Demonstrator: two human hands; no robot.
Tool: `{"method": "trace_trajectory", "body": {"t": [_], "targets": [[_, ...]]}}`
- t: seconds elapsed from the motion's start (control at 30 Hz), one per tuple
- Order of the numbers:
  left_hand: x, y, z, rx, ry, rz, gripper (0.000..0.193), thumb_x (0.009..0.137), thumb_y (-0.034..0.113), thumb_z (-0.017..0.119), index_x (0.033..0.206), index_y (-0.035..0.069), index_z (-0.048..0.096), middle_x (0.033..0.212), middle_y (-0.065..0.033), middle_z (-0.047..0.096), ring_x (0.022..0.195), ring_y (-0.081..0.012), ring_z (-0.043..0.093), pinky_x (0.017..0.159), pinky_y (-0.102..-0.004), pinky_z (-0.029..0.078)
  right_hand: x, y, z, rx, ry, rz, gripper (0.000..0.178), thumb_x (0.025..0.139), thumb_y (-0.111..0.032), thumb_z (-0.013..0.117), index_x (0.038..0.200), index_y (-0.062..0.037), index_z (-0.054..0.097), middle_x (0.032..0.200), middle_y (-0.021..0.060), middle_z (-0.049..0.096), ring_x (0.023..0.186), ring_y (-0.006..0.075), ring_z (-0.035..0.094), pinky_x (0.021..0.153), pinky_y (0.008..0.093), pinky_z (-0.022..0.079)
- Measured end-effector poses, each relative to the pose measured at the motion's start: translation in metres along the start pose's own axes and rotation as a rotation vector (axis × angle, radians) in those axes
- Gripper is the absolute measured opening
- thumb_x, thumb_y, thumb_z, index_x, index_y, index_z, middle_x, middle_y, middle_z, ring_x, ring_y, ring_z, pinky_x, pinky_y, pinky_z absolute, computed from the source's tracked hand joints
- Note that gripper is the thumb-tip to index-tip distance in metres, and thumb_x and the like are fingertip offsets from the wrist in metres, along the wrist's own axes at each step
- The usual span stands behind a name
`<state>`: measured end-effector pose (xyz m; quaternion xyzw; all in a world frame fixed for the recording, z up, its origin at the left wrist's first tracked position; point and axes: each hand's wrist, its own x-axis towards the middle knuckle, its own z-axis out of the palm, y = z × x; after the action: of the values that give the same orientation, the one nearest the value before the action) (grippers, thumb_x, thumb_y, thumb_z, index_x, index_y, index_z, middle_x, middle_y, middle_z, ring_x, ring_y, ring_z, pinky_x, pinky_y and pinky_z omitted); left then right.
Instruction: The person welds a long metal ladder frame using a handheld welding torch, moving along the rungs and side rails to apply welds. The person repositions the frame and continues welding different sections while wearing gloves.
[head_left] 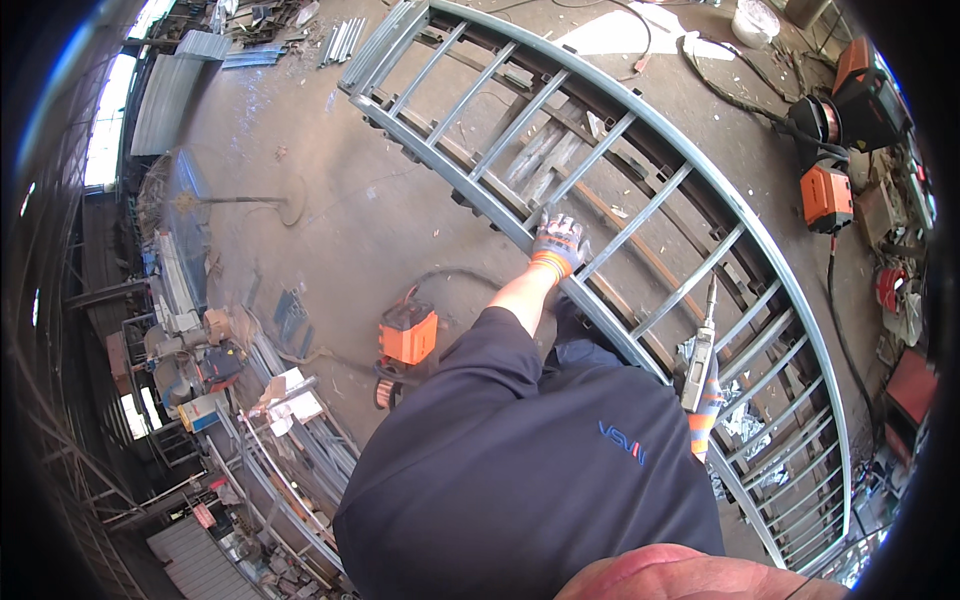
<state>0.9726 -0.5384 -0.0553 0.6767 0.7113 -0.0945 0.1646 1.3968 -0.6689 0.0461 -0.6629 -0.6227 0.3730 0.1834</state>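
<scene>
A long ladder-like frame of galvanized steel tubes [655, 122] lies diagonally before me, its rungs running between two long rails. My left hand [562, 240], in a grey glove with an orange cuff, grips the near rail beside the end of a rung, fingers curled over it. In my right hand [708, 398], gloved alike, is a grey welding gun [699, 365] with a long thin nozzle. The nozzle points away from me over the rungs; whether it touches metal I cannot tell. The gun's body hides most of the right fingers.
Dark support bars lie beneath the frame. An orange and black machine [408, 333] with a cable stands left of me; another orange unit [827, 198] and a cable reel [815, 120] are at right. A white bucket [755, 22] stands far right. Metal stock [270, 365] is piled left.
</scene>
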Motion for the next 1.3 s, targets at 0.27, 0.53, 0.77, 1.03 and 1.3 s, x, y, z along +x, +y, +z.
{"method": "trace_trajectory", "body": {"t": [0.27,0.53,0.77,1.03,1.3], "targets": [[0.000,0.002,-0.003,0.045,-0.039,-0.003,0.047,0.101,0.048,0.053,0.125,0.013,0.072,0.132,-0.0113,0.068,0.129,-0.0310,0.060,0.119,-0.0536,0.036,0.004,-0.019,-0.002,0.004,0.006,0.005,0.064,0.092,-0.016,0.072,0.152,-0.0103,0.049,0.116,0.0200,0.074,0.104,0.0416,0.073,0.083,0.0444,0.059],[0.000,0.002,-0.004,0.021,-0.055,-0.008,0.045,0.101,0.048,0.054,0.122,0.013,0.073,0.129,-0.0116,0.069,0.128,-0.0316,0.061,0.117,-0.0534,0.038,0.004,-0.010,0.001,-0.019,0.029,-0.030,0.066,0.093,-0.015,0.072,0.154,-0.0104,0.049,0.118,0.0166,0.076,0.104,0.0350,0.075,0.086,0.0414,0.059],[0.001,0.000,-0.001,0.046,-0.040,0.008,0.045,0.101,0.047,0.054,0.121,0.012,0.073,0.127,-0.0122,0.070,0.128,-0.0315,0.061,0.114,-0.0522,0.041,0.005,-0.010,0.003,0.136,0.032,0.021,0.066,0.090,-0.015,0.075,0.152,-0.0106,0.051,0.118,0.0162,0.075,0.103,0.0339,0.075,0.086,0.0401,0.059],[0.000,0.002,-0.004,0.034,-0.047,0.002,0.044,0.101,0.046,0.054,0.120,0.012,0.073,0.127,-0.0122,0.070,0.128,-0.0315,0.061,0.114,-0.0517,0.041,0.003,0.001,0.002,0.096,-0.036,0.085,0.069,0.089,-0.019,0.079,0.152,-0.0104,0.050,0.117,0.0178,0.075,0.106,0.0377,0.074,0.086,0.0418,0.059],[0.001,0.001,-0.001,0.021,-0.031,0.002,0.043,0.100,0.046,0.054,0.119,0.012,0.074,0.125,-0.0114,0.071,0.127,-0.0307,0.062,0.115,-0.0544,0.040,0.007,-0.005,0.006,0.125,0.038,-0.006,0.069,0.090,-0.020,0.078,0.152,-0.0107,0.050,0.119,0.0188,0.075,0.105,0.0380,0.075,0.085,0.0428,0.059]]}}
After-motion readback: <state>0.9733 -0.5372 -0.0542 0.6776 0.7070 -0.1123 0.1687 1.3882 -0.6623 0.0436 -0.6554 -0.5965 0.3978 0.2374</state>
